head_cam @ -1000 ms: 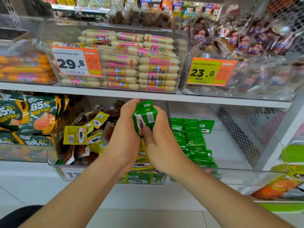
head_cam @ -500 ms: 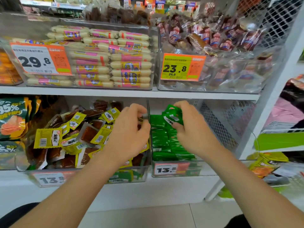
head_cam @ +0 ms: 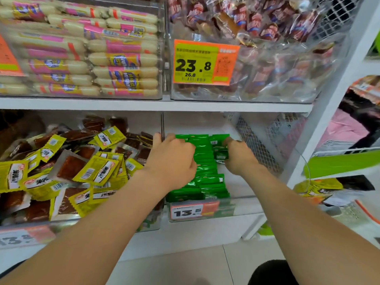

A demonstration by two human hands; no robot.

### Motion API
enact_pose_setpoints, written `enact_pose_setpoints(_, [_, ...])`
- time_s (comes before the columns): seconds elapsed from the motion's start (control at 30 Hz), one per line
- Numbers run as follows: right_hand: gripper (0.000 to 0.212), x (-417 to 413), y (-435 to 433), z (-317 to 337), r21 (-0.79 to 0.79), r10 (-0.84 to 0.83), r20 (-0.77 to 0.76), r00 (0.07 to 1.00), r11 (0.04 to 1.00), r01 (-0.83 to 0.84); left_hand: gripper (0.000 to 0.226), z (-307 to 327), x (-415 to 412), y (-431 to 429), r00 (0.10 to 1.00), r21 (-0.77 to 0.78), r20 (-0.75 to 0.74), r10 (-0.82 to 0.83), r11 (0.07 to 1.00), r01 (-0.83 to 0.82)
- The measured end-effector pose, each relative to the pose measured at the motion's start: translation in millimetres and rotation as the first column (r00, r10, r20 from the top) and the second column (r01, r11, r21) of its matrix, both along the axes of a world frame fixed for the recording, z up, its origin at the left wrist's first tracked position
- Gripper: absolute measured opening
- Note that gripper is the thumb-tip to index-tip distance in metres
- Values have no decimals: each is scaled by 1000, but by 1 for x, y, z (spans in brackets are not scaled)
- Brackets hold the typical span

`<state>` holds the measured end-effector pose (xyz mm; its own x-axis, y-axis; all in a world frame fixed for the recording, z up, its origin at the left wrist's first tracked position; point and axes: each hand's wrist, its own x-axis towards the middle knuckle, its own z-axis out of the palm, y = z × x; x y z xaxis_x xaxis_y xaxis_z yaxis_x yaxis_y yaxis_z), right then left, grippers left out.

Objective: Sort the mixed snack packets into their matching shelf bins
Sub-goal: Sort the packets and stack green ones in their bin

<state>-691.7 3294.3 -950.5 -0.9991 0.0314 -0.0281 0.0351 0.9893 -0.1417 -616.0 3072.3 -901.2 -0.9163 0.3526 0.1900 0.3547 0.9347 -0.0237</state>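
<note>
A row of green snack packets [head_cam: 206, 171] lies in a clear bin [head_cam: 244, 204] on the lower shelf, right of centre. My right hand [head_cam: 239, 156] holds a small bunch of green packets [head_cam: 221, 154] at the row's far right side, low inside the bin. My left hand [head_cam: 173, 159] lies on the row's left side with its fingers curled down against the packets; whether it grips any is hidden. To the left, a second clear bin [head_cam: 24, 227] holds a loose heap of yellow-and-brown packets [head_cam: 82, 173].
The bin carries a 13.5 price tag [head_cam: 187, 211]. A white mesh panel [head_cam: 260, 150] closes its right side. The shelf above [head_cam: 156, 104] holds bins of pale sausages [head_cam: 119, 58] and red-wrapped snacks [head_cam: 257, 23]. A white upright [head_cam: 337, 93] stands to the right.
Both hands moved right and deeper, from the yellow-packet bin into the green-packet bin. The green bunch went from both hands to the right hand and down onto the row. The view shifted right and closer.
</note>
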Motion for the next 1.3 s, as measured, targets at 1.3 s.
enact_pose_setpoints(1.3, [26,113,-127,89,-313,417,-391,820,778,-545,26,23,54,-138,979,357,201,-46,933,-30])
